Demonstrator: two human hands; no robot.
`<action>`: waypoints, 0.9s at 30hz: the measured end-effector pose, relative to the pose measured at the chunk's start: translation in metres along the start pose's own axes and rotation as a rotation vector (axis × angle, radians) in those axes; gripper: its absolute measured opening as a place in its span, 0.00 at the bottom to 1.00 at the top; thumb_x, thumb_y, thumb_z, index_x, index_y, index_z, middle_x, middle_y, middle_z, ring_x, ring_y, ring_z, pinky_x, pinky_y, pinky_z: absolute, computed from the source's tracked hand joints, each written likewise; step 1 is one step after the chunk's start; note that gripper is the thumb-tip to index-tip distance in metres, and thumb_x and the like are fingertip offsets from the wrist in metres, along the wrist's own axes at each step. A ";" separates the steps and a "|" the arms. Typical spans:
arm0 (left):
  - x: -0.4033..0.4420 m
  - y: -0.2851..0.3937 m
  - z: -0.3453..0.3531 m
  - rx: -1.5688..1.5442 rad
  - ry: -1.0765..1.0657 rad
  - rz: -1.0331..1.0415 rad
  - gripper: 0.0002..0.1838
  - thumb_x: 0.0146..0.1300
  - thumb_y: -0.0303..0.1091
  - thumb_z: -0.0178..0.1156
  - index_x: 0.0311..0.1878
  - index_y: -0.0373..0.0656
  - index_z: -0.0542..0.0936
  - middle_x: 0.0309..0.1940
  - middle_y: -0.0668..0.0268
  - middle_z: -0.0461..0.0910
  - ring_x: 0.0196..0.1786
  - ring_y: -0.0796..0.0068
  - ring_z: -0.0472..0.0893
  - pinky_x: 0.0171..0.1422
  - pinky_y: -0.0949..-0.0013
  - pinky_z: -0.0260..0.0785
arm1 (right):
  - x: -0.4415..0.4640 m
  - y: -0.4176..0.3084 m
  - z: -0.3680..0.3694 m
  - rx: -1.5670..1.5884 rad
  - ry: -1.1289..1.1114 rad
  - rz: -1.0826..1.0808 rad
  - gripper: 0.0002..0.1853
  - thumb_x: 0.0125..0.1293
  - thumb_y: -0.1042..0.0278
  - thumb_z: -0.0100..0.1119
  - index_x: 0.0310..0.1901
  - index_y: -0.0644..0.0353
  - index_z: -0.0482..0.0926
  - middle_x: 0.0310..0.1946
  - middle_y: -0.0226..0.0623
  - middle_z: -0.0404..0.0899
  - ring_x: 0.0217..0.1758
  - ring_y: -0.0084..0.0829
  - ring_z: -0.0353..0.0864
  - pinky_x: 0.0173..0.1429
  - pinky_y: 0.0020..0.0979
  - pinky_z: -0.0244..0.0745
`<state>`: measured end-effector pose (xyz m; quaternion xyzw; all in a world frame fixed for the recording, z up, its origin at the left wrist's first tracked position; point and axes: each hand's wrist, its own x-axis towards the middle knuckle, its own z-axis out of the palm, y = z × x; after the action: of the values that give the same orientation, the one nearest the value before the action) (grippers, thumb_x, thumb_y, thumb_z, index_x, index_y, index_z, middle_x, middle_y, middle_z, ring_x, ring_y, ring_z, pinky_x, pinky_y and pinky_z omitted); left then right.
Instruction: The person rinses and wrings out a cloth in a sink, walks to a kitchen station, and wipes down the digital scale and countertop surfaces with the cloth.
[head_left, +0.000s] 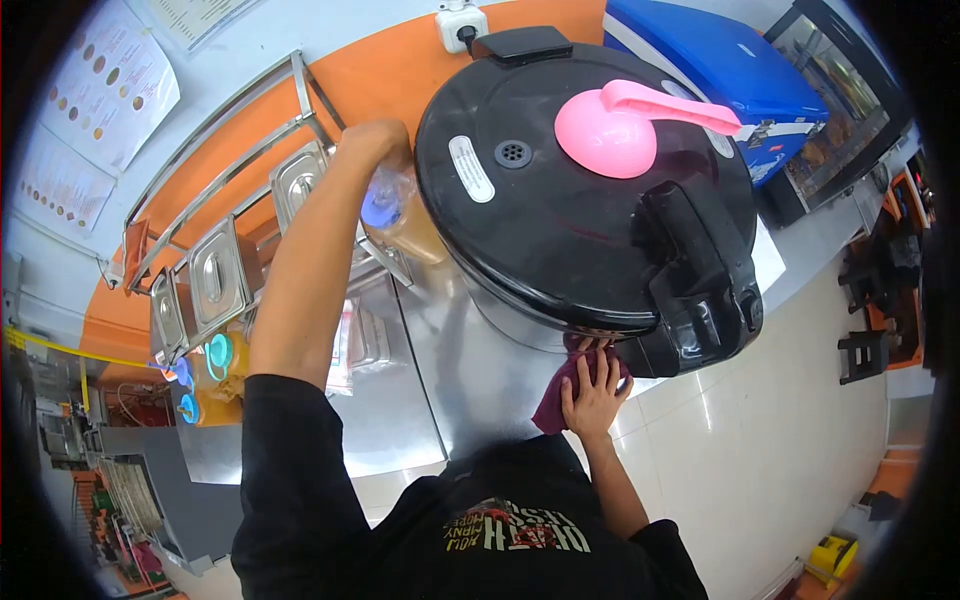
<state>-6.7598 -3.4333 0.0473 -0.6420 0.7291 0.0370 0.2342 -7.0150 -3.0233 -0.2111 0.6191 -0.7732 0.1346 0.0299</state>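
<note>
A large black-lidded cooker [560, 240] stands on the steel counter, with a pink ladle [610, 140] lying bowl down on its lid. My right hand [597, 395] presses a dark maroon cloth [555, 400] against the cooker's lower front side, fingertips partly under the lid's edge. My left hand [380, 142] reaches behind the cooker's left side, beside a container with a blue-purple cap [381, 203] wrapped in clear plastic. The left fingers are hidden, so what they hold, if anything, cannot be seen.
Steel lidded pans [217, 275] sit in a rack at the left. Below them are bottles with teal caps [219, 350]. Clear plastic packs [368, 338] lie on the counter. A blue cool box [715, 65] and a glass display case [835, 95] stand behind on the right.
</note>
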 end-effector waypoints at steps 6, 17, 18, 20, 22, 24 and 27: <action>0.041 -0.027 0.036 -0.118 0.318 0.265 0.20 0.65 0.44 0.56 0.53 0.44 0.83 0.54 0.51 0.81 0.58 0.51 0.81 0.61 0.53 0.72 | -0.003 -0.007 0.001 0.044 -0.037 0.106 0.28 0.67 0.44 0.52 0.64 0.48 0.74 0.56 0.45 0.74 0.69 0.50 0.66 0.72 0.73 0.40; -0.056 -0.036 -0.011 -0.547 0.542 0.285 0.21 0.61 0.35 0.61 0.54 0.32 0.81 0.50 0.47 0.83 0.57 0.55 0.81 0.62 0.60 0.70 | 0.082 0.136 0.002 -0.029 0.004 0.007 0.27 0.71 0.54 0.46 0.68 0.57 0.69 0.73 0.45 0.60 0.77 0.46 0.54 0.76 0.67 0.37; -0.063 -0.053 -0.004 -0.653 0.568 0.229 0.20 0.63 0.32 0.59 0.56 0.33 0.80 0.53 0.51 0.83 0.59 0.59 0.80 0.64 0.62 0.69 | 0.099 0.147 0.002 -0.008 0.009 -0.050 0.27 0.71 0.54 0.45 0.68 0.57 0.68 0.73 0.45 0.59 0.77 0.46 0.54 0.76 0.66 0.37; -0.122 -0.049 -0.010 -0.627 0.748 0.132 0.20 0.66 0.31 0.59 0.59 0.34 0.79 0.57 0.56 0.80 0.61 0.64 0.78 0.67 0.64 0.67 | 0.137 0.171 0.022 0.017 -0.028 -0.150 0.27 0.72 0.55 0.44 0.69 0.57 0.68 0.74 0.46 0.57 0.78 0.46 0.53 0.78 0.61 0.40; -0.173 -0.070 0.013 -0.775 0.864 0.011 0.20 0.70 0.36 0.58 0.60 0.34 0.79 0.60 0.58 0.78 0.63 0.66 0.75 0.69 0.65 0.63 | 0.175 0.186 0.028 0.066 -0.035 -0.205 0.28 0.72 0.54 0.43 0.69 0.57 0.67 0.74 0.46 0.58 0.78 0.46 0.53 0.79 0.58 0.40; -0.248 -0.022 0.039 -0.851 0.928 -0.169 0.25 0.68 0.39 0.60 0.63 0.35 0.76 0.61 0.58 0.74 0.62 0.66 0.74 0.68 0.64 0.63 | 0.209 0.197 0.037 0.082 -0.016 -0.238 0.28 0.71 0.54 0.44 0.69 0.57 0.67 0.73 0.46 0.60 0.77 0.45 0.55 0.79 0.57 0.42; -0.326 0.047 0.134 -1.260 0.490 -0.504 0.27 0.67 0.43 0.62 0.63 0.36 0.74 0.57 0.61 0.76 0.58 0.68 0.75 0.66 0.64 0.64 | 0.205 0.206 0.035 0.173 -0.028 -0.221 0.28 0.71 0.55 0.46 0.70 0.57 0.67 0.71 0.45 0.63 0.75 0.46 0.59 0.77 0.56 0.47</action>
<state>-6.7440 -3.0781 0.0434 -0.7936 0.4305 0.2504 -0.3496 -7.2574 -3.1861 -0.2364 0.7026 -0.6861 0.1879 -0.0198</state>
